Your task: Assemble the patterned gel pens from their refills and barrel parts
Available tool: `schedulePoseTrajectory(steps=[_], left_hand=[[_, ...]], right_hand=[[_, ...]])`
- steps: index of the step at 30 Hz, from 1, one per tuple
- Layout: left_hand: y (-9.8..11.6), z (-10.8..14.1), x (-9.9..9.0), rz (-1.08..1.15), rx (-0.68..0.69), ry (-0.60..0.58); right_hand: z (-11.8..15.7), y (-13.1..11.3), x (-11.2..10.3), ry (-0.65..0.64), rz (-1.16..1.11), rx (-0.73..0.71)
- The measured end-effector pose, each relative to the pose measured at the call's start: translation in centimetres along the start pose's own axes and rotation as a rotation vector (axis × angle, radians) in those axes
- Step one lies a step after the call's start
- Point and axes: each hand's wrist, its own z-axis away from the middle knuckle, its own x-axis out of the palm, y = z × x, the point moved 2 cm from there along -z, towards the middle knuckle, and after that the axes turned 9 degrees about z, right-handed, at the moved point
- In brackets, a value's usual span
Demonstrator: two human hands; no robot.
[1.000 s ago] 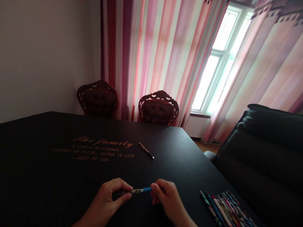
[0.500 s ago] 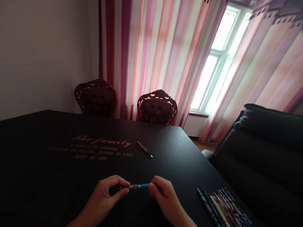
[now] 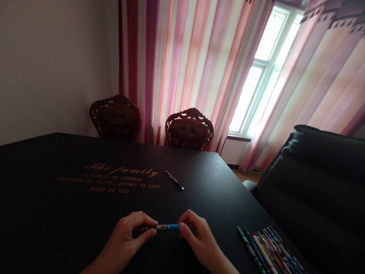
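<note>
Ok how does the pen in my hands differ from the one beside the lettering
Your left hand and right hand hold the blue-ended pen; the silver-tipped pen lies on the table. The blue-ended pen sits nearly level in view; the silver-tipped pen slants. Both are slim and patterned.

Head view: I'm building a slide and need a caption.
Left hand and right hand grip a blue-ended pen; more pens lie on the black table.

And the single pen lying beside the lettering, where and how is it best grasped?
Probably pinch the pen at its middle from above, across its long sides: it is slim, lies flat on the table and has both sides exposed.
</note>
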Motion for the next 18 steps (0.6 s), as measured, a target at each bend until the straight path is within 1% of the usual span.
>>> schedulePoseTrajectory(steps=[3, 7, 12, 15, 18], left_hand=[[-0.06, 0.02, -0.05, 0.009, -0.009, 0.008], [-0.11, 0.01, -0.08, 0.008, -0.008, -0.005], [-0.15, -0.03, -0.14, 0.010, -0.034, -0.009], [-0.19, 0.09, -0.04, -0.006, 0.014, -0.022], [-0.34, 0.24, 0.08, -0.027, 0.073, -0.033]], right_hand=[[-0.03, -0.08, -0.15, 0.033, 0.034, -0.015], [-0.07, 0.13, -0.06, -0.005, 0.012, 0.002], [-0.08, 0.07, -0.41, 0.041, 0.014, -0.013], [-0.16, -0.04, -0.34, 0.045, 0.033, -0.036], [-0.19, 0.20, 0.10, 0.020, 0.031, -0.014]])
